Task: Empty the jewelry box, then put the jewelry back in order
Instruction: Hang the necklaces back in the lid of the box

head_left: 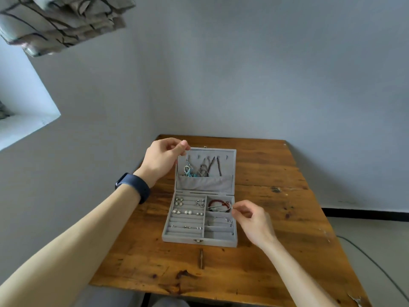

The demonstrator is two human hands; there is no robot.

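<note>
The wooden table [276,218] stretches under both your arms, pushed into the corner of the room. On it, between your hands, the grey jewelry box [199,239] stands open, its lid [230,165] tipped back and away from you.

Your left hand [162,159] is up at the lid's far left corner, fingers curled in and narrow, thumb and forefinger pinching the top of the thin chain of a turquoise necklace [188,170], which hangs straight down just below your fingertips. A dark watch [135,186] sits on that wrist. To the right of this hand, more necklaces [208,167] hang from the lid's hooks, their lower ends tucked into the grey pocket [204,182] across the lid's bottom.

Your right hand [252,220] rests low at the box's right edge, also closed narrow. Its thumb and forefinger pinch the near end of a silver bangle [221,207], which lies across a red bracelet [213,202] in the top right compartment, just left of your fingertips. In the compartment below, right under your thumb side, lies a thin silver chain [220,218].

Further left of that hand, the ridged rows hold earrings [186,211], some with pearl-like beads, and smaller silver pieces.

Nearer to you than either hand, in front of the box's clasp, a small wooden stick [201,259] lies on the table
</note>
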